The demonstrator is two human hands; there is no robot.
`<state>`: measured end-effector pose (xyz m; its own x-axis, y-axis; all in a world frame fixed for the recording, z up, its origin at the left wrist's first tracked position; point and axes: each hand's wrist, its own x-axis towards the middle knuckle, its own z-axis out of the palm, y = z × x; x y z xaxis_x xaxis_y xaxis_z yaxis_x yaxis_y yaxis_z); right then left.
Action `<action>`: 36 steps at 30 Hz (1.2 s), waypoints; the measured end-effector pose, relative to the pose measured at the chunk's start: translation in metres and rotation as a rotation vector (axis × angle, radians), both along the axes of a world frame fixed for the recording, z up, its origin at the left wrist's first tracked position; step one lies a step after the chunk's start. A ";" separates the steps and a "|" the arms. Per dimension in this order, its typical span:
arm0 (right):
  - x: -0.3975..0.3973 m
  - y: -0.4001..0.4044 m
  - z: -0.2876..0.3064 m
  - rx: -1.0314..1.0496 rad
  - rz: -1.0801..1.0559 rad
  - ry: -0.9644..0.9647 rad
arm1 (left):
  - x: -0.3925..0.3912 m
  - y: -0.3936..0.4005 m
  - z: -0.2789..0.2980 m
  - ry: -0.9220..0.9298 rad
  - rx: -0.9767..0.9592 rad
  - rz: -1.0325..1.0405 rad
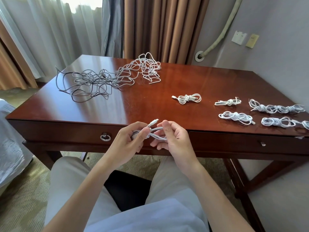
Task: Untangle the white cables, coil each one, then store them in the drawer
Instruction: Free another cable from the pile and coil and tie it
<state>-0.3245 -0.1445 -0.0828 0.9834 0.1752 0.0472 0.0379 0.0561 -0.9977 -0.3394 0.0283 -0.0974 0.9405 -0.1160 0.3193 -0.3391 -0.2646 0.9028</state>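
In front of the desk's front edge I hold a coiled white cable (pixel 154 134) between both hands. My left hand (pixel 129 141) grips the coil and pinches its plug end, which sticks up. My right hand (pixel 172 139) curls round the coil's other side. A tangle of white cables (pixel 145 67) lies at the back of the wooden desk (pixel 150 101), running into a grey tangle (pixel 88 82) to its left. Several coiled white cables lie on the right, one (pixel 188 98) nearer the middle, another (pixel 235 116) by the front. The drawer (pixel 66 133) with a ring pull (pixel 105 137) is closed.
A second drawer front (pixel 250 143) with a small knob is on the right. Curtains hang behind the desk, and a wall with sockets (pixel 239 37) stands to the right. A bed corner (pixel 10 139) is at the left. My legs and a dark chair seat are below.
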 end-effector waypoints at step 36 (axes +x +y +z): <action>0.002 0.006 -0.002 -0.136 -0.106 -0.424 | 0.005 0.018 0.008 0.587 -0.593 -0.335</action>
